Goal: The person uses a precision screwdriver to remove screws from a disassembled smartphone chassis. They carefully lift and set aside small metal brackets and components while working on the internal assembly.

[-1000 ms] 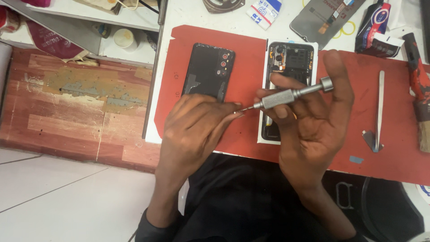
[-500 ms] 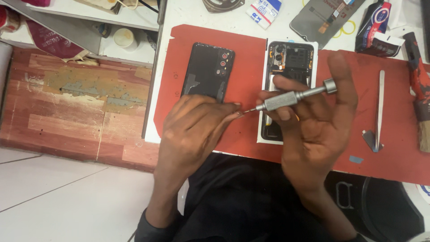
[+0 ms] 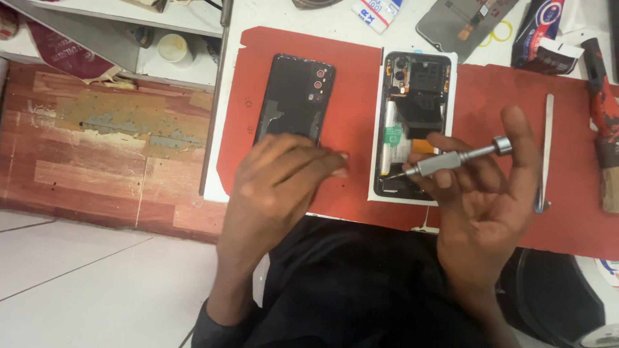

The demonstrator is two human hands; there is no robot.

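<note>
Nearest to us, our left hand (image 3: 277, 187) hangs over the near edge of the red mat (image 3: 354, 96), fingers curled and pinched together at the tips, though we cannot tell whether anything small sits between them. Our right hand (image 3: 480, 206) is closed loosely around a slim metal screwdriver (image 3: 451, 160), thumb and forefingers gripping its barrel, the tip pointing left toward the lower part of the opened phone (image 3: 412, 122). That phone lies face down on a white sheet in the middle of the mat, its innards bare: a dark shield up top, a pale battery below. Just left of it, partly under our left fingers, lies the black back cover (image 3: 293, 96) with its camera cut-outs. Near the right edge of the mat rests a thin metal pry tool (image 3: 547, 148), and beyond it a red-handled tool (image 3: 603, 122). At the far edge of the surface sit a loose screen panel (image 3: 454, 22) and some packets. We judge the risk to be the sharp tip slipping off and gouging the battery or a ribbon cable, should our grip waver; a tiny screw could also roll off the mat and vanish on the floor.
</note>
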